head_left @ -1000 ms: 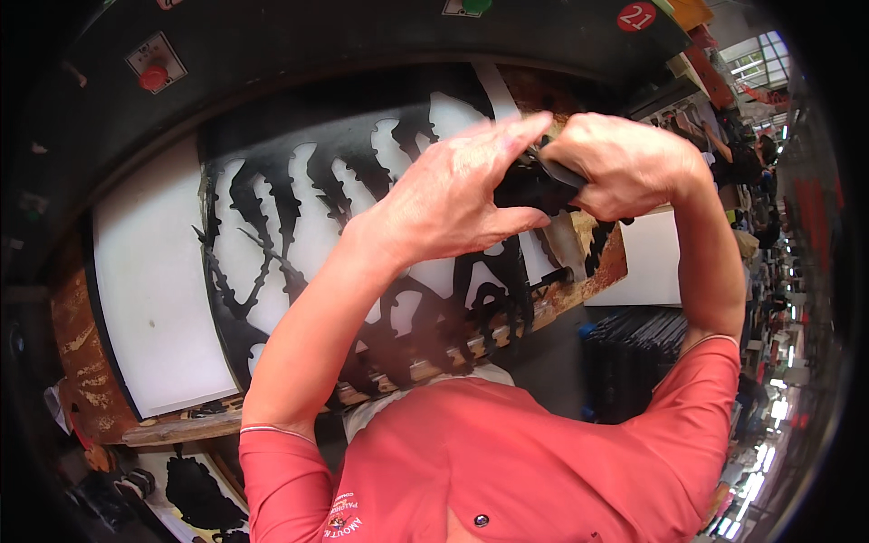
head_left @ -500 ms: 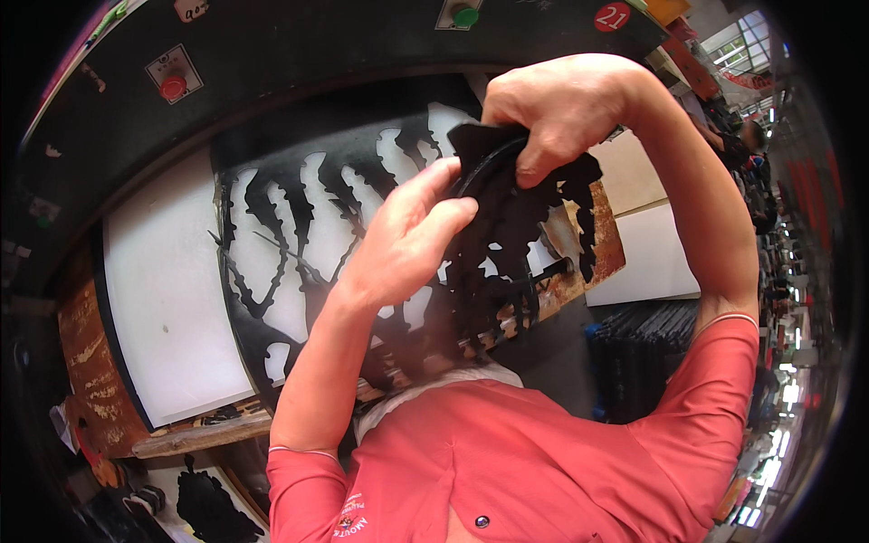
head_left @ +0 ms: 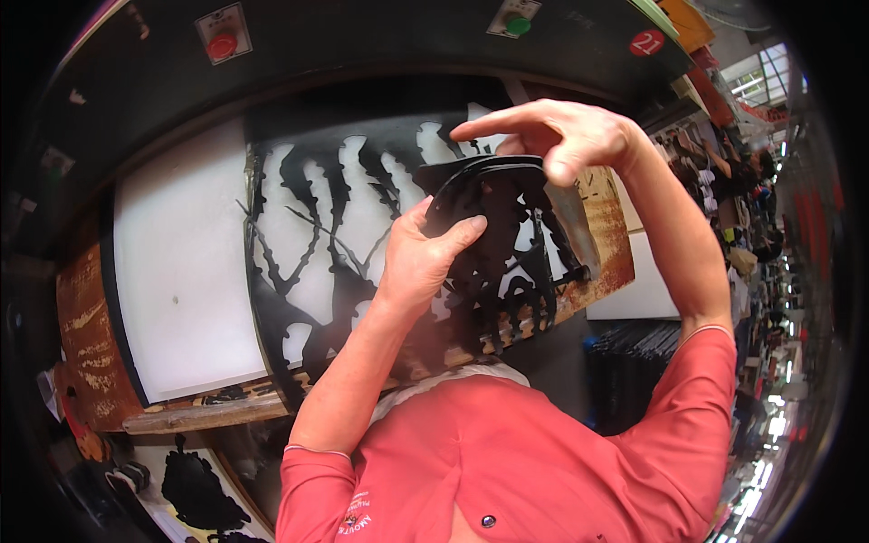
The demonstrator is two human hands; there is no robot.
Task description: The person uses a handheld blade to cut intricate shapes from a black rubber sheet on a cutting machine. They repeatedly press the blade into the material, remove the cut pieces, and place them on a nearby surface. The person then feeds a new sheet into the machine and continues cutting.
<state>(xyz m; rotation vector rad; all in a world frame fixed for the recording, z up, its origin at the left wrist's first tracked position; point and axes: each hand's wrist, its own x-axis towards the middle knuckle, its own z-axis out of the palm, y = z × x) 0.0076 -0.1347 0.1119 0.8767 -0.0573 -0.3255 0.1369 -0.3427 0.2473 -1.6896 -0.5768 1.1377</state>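
Observation:
My left hand point(head_left: 424, 258) is closed on a stack of floppy black cut pieces point(head_left: 484, 213), its thumb lying on top. The stack is bent over, with its curved edges towards the far side. Just beyond it is my right hand point(head_left: 566, 143), fingers spread and forefinger stretched out to the left. The right thumb is close to the stack's right edge; whether it touches I cannot tell. Below both hands, a black sheet point(head_left: 348, 294) full of long cut-out holes lies on a white board point(head_left: 195, 281). The stack hides part of that sheet.
A dark machine beam point(head_left: 362, 45) spans the far side, carrying a red button point(head_left: 222, 47) and a green button point(head_left: 518, 25). A worn wooden edge point(head_left: 204, 416) runs along the near left. Black stacked material point(head_left: 638, 353) stands at right; another black piece point(head_left: 201, 493) lies at lower left.
My right hand has loosened from the black pieces and opened, its forefinger now stretched out. My left hand still holds the stack, which has turned flatter. The whole view has shifted a little.

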